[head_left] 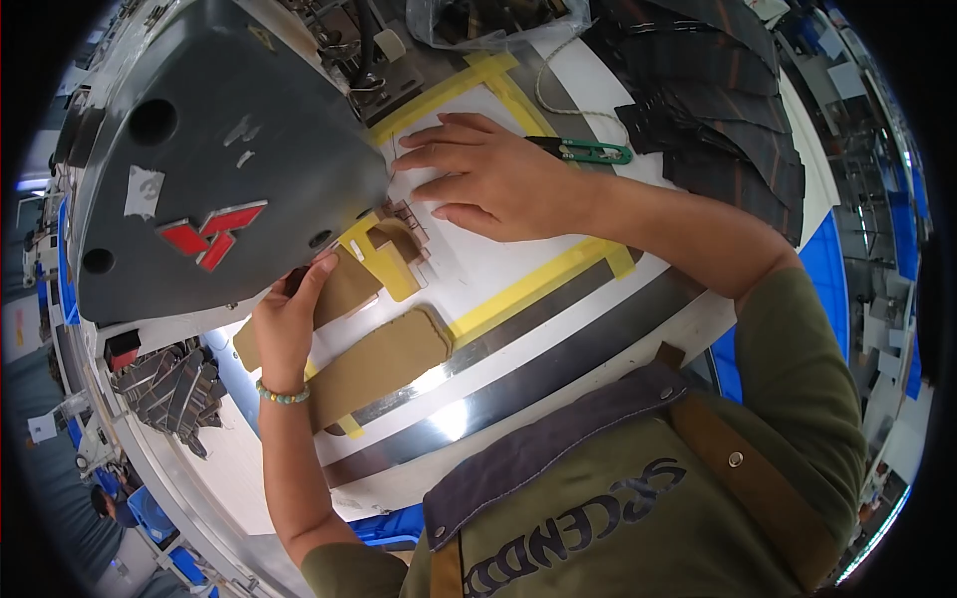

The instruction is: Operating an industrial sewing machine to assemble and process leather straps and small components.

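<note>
My left hand (287,324) is at the lower edge of a dark grey sewing machine head (239,149), thumb and fingers closed together beside a tan board (347,289). Something dark shows between them, but the machine partly hides the fingertips and I cannot make it out. My right hand (483,177) holds nothing; its fingers are spread low over a white sheet (493,264), pointing toward the machine. Between the hands, a yellow bracket-shaped piece (384,261) sits by the machine's needle end. A second tan board (384,364) with rounded corners lies nearer to me.
Green-handled thread snips (595,151) lie beyond my right wrist. Dark striped fabric pieces (723,110) are layered at the far right, and more striped pieces (177,394) lie at the left. Yellow tape (543,289) borders the white sheet. A clear plastic bag (498,22) stands at the back.
</note>
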`<act>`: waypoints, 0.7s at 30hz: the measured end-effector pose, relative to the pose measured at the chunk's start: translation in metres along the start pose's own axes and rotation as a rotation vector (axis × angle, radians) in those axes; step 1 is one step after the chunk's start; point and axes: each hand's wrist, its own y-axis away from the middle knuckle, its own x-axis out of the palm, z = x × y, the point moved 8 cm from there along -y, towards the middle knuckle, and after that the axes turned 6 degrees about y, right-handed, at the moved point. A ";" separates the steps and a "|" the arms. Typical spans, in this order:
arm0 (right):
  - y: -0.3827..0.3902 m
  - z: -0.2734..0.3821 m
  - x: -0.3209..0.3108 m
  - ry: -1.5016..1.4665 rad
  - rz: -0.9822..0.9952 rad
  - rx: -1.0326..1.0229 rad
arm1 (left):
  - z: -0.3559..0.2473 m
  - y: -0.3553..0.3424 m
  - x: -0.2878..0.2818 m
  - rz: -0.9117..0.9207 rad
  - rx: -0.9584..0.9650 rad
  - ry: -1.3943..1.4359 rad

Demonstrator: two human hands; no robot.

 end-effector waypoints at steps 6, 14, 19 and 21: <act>0.005 -0.016 -0.002 -0.015 -0.038 0.078 | -0.017 -0.009 0.007 -0.014 0.129 -0.413; 0.000 -0.013 -0.011 -0.026 -0.064 0.054 | -0.011 -0.010 0.000 -0.063 0.099 -0.326; 0.002 0.008 -0.003 -0.152 0.082 -0.111 | -0.013 -0.006 0.007 -0.035 0.095 -0.239; 0.003 0.013 0.003 -0.166 0.122 -0.126 | -0.016 -0.005 0.009 -0.034 0.093 -0.216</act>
